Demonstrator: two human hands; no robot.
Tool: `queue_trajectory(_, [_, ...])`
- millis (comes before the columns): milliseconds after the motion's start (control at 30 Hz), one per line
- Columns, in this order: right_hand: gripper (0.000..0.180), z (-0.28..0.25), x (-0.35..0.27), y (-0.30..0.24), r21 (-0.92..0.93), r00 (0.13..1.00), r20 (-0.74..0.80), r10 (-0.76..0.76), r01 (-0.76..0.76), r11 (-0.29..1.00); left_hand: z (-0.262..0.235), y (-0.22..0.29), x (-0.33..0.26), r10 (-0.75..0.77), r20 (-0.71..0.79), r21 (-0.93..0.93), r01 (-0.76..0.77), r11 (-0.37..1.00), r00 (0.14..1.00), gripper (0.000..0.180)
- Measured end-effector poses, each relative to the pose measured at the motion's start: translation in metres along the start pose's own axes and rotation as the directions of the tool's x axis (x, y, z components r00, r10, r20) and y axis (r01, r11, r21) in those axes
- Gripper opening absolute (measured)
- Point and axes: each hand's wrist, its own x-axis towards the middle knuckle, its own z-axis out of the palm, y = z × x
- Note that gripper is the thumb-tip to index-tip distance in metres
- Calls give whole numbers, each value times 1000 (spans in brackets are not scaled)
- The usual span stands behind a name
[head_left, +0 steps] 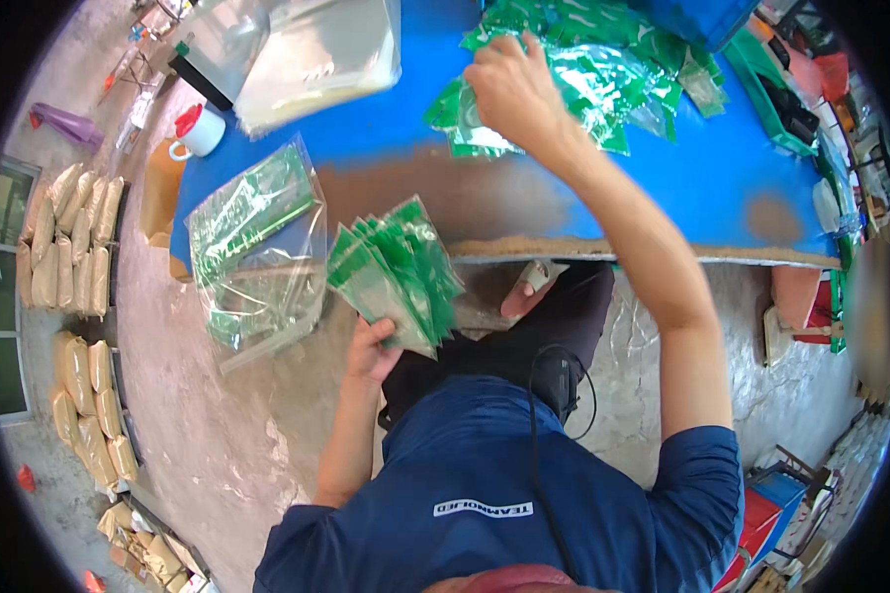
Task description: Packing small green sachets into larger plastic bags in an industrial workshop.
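Observation:
My left hand (371,351) grips a fanned stack of flat green-and-clear plastic packets (396,272) by its lower edge, thumb on top, just off the near edge of the table. My right hand (512,89) reaches across to a loose pile of similar shiny green packets (603,89) on the far side. Its fingers curl down onto a packet at the pile's left end, and the fingertips are partly hidden. Left of the held stack, a large clear bag (257,237) with green packets inside hangs over the table edge.
The blue table (722,188) has a worn brown patch near its front. A stack of clear bags (316,64) and a white mug (198,131) with a red top stand at the left. At the right is a green tray (771,89). Brown sacks (69,237) line the floor at left.

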Motion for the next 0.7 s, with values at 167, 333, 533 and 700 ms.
queue_trajectory(167, [19,32,-20,-27,26,938,234,-254,256,966,-6,3,14,-56,43,-114,60,992,998,73])
queue_trajectory(333, [44,32,-118,-70,273,944,210,255,-307,912,-5,-5,19,-22,11,-155,23,988,1000,72])
queue_trajectory(533, [29,-4,-134,-112,784,934,352,-63,-258,564,-7,-9,19,-15,-46,-130,9,992,999,58])
queue_trajectory(700, [41,52,-96,-43,188,953,-39,300,-288,939,-2,-7,11,-42,-119,-164,22,986,992,60])
